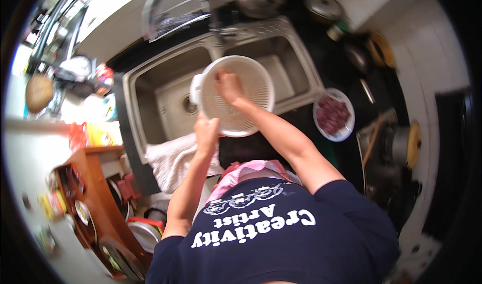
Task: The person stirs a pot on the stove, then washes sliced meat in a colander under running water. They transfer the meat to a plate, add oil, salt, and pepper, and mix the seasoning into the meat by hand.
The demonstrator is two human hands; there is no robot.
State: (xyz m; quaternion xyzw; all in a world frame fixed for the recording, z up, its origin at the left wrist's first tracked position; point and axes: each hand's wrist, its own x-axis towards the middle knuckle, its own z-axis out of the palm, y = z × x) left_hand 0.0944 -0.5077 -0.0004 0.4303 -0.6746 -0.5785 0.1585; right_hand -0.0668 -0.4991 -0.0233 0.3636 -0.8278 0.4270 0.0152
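A white plastic colander (260,112) is held over the front of a double-bowl stainless steel sink (177,92), across the divider between the bowls. My left hand (206,131) grips its rim on the near left side. Inside the colander is my right hand (229,86), fingers bent and blurred; whether they hold anything cannot be made out. To the right of the sink, a white plate with a blue-patterned rim (339,136) holds pieces of dark red raw meat (332,114). A pale towel (173,158) hangs over the sink's front left edge.
The faucet (216,20) rises behind the sink, beside a wire rack (180,26). Lidded pans (324,7) stand at the back right. A stove (380,171) with a pot (401,146) is at the right. On the left stands a wooden cabinet (90,193).
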